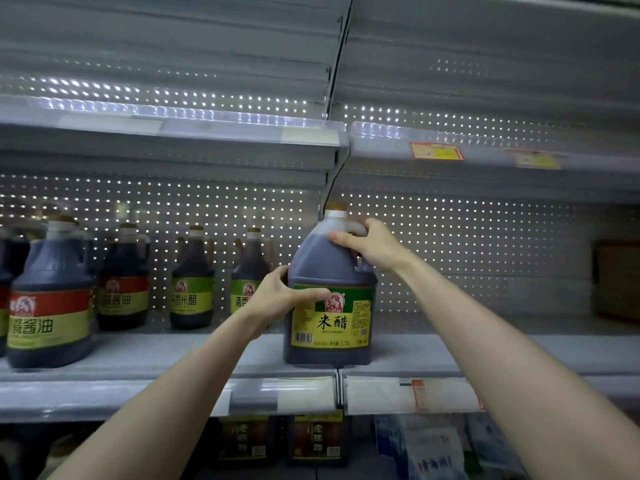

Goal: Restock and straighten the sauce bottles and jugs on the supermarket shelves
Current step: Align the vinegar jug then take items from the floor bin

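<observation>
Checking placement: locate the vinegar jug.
Head view, centre: the jug is at the shelf's front edge, right of a green-label bottle, held by left hand and right hand.

**Jug at the front edge of the middle shelf, held between two hands.**

The held jug (329, 299) is upright at the front edge of the middle shelf (519, 351), over the seam between the two bays. The left hand (277, 296) grips its left side. The right hand (370, 247) grips the handle at its upper right. To the left, a near jug (52, 296) stands toward the front. A row of three jugs (192, 278) stands farther back, the rightmost partly behind the left hand. A box (616, 278) sits far right at the back. The upper shelf (173, 133) lies above. Below the held jug stand two lower jugs (317, 441), with bags (433, 452) to their right.
</observation>
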The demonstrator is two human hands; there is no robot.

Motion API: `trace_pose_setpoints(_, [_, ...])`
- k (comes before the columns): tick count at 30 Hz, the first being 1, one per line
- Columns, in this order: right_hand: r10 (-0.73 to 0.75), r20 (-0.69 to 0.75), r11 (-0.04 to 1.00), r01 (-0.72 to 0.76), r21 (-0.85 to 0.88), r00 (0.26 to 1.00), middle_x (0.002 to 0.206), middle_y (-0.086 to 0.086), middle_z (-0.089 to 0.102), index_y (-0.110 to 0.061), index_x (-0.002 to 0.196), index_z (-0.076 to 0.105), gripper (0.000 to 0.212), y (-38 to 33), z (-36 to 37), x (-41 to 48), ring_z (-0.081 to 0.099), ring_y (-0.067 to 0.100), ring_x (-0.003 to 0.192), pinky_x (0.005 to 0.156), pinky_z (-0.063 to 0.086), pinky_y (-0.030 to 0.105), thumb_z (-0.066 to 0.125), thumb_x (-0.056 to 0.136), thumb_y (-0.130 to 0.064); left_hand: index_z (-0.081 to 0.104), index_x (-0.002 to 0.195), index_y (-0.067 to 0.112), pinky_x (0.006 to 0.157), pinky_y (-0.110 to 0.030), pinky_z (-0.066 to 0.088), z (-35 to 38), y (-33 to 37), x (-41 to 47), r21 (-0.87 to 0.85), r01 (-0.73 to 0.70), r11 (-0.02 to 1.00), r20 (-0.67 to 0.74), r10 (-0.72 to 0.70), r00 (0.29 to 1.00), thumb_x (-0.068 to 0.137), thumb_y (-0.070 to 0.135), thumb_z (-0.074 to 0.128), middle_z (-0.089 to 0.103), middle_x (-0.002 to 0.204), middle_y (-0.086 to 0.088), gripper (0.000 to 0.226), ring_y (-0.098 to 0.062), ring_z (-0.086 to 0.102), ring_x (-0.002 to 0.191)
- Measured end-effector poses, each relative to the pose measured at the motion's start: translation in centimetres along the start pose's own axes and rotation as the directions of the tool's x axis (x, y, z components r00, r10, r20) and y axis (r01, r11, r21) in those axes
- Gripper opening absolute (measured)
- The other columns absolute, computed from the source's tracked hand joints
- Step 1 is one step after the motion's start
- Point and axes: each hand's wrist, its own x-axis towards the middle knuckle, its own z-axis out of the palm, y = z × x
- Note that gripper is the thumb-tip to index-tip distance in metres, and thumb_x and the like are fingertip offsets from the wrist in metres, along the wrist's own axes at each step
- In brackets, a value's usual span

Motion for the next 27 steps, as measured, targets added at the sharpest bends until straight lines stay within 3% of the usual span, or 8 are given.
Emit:
trace_pose_setpoints(2, [0.009,-0.001,0.997,-0.009,0.072,1.000,0.118,0.008,0.055,-0.007,0.130,0.040,0.056,0.8,0.5,0.3,0.060,0.013,0.088,0.051,0.048,0.020,0.070,0.087,-0.025,0.048,0.123,0.017,0.064,-0.024,0.054,0.1,-0.7,0.1,-0.029,0.020,0.999,-0.007,-0.020,1.000,0.063,0.031,0.084,0.069,0.105,-0.003,0.071,-0.014,0.070,0.087])
trace_pose_setpoints(4, [-0.005,-0.016,0.998,0.006,0.070,1.000,0.124,0.004,0.053,-0.008,0.133,0.040,0.055,1.7,0.9,0.4,0.055,0.016,0.099,0.065,0.049,0.021,0.068,0.089,-0.026,0.047,0.125,0.019,0.065,-0.026,0.054,0.3,-1.5,0.3,-0.071,0.030,0.997,-0.031,-0.033,0.999,0.069,0.032,0.081,0.068,0.105,-0.003,0.067,-0.016,0.069,0.088])
trace_pose_setpoints(11, [0.031,-0.068,0.988,-0.021,0.151,0.997,0.122,-0.005,0.058,-0.020,0.135,0.040,0.053,5.6,2.0,-2.4,0.061,0.006,0.098,0.079,0.052,0.022,0.062,0.091,-0.039,0.040,0.130,0.025,0.063,-0.020,0.055,1.1,-3.1,-0.1,-0.127,-0.016,0.992,0.016,0.018,1.000,0.088,0.029,0.065,0.068,0.109,-0.001,0.049,-0.008,0.071,0.085])
trace_pose_setpoints(13, [0.091,-0.044,0.982,-0.082,0.172,0.995,0.126,-0.008,0.055,-0.025,0.141,0.032,0.067,7.7,2.9,-4.1,0.060,0.012,0.107,0.088,0.051,0.027,0.060,0.086,-0.051,0.040,0.131,0.021,0.065,-0.017,0.054,1.2,-3.9,-0.7,-0.098,-0.015,0.995,0.042,0.020,0.999,0.091,0.028,0.061,0.067,0.114,-0.003,0.046,-0.005,0.070,0.088])
trace_pose_setpoints(16, [0.176,0.006,0.972,-0.175,0.158,0.984,0.128,0.001,0.063,-0.023,0.134,0.042,0.093,10.8,4.2,-5.4,0.063,0.016,0.109,0.099,0.049,0.039,0.059,0.062,-0.078,0.039,0.133,0.017,0.066,-0.015,0.053,1.4,-5.0,-1.3,-0.128,0.027,0.991,0.080,-0.017,0.997,0.094,0.026,0.056,0.067,0.114,-0.001,0.044,-0.002,0.069,0.088])
trace_pose_setpoints(20, [0.204,0.100,0.958,-0.220,0.185,0.974,0.118,-0.002,0.067,-0.022,0.132,0.048,0.086,11.5,4.1,-5.1,0.065,0.015,0.108,0.103,0.047,0.039,0.053,0.064,-0.075,0.037,0.136,0.020,0.077,-0.020,0.054,1.0,-5.1,-1.0,-0.114,0.053,0.992,0.148,-0.036,0.988,0.089,0.037,0.057,0.067,0.117,0.003,0.054,-0.007,0.066,0.101])
trace_pose_setpoints(23, [0.192,0.105,0.953,-0.211,0.219,0.976,0.113,-0.001,0.070,-0.019,0.129,0.052,0.095,11.7,4.1,-4.8,0.067,0.017,0.105,0.101,0.049,0.041,0.058,0.056,-0.080,0.037,0.136,0.020,0.084,-0.022,0.052,0.7,-5.1,-0.7,-0.103,0.056,0.993,0.155,-0.039,0.987,0.078,0.045,0.059,0.066,0.119,0.003,0.068,-0.010,0.065,0.106])
trace_pose_setpoints(27, [0.164,0.061,0.959,-0.174,0.225,0.985,0.113,0.000,0.070,-0.017,0.128,0.052,0.099,12.1,4.4,-4.7,0.067,0.016,0.104,0.100,0.050,0.042,0.059,0.053,-0.083,0.035,0.137,0.018,0.081,-0.021,0.053,0.8,-5.4,-0.4,-0.074,0.043,0.996,0.159,-0.031,0.987,0.090,0.036,0.054,0.065,0.120,0.001,0.055,-0.010,0.065,0.105])
